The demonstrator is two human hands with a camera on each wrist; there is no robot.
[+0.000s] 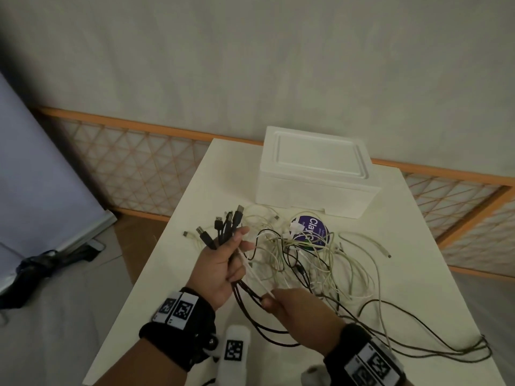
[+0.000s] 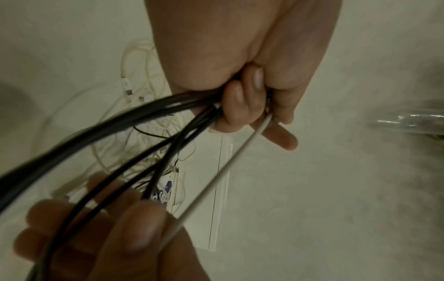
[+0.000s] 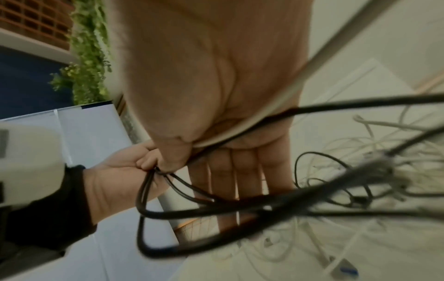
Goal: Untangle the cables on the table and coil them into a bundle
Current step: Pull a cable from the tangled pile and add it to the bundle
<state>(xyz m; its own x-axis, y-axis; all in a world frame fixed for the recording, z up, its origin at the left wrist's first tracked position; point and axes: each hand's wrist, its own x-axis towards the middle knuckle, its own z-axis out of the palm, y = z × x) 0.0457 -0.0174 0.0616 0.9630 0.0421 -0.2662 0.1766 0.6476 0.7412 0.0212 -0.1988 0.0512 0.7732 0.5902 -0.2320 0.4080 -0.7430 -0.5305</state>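
sticker [image 1: 310, 229] half hidden under cables [image 1: 320, 263], right wrist view blurred

Left hand [image 1: 223, 263] raised, fisted; right hand [image 1: 295, 305] fingers straight, thumb pinching.

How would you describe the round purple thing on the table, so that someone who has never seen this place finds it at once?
Start at the white foam box at the far end of the white table. Just in front of it, toward the person, lies the round purple sticker under the pile of tangled white cables. It is the only coloured thing there, a purple disc with white letters.
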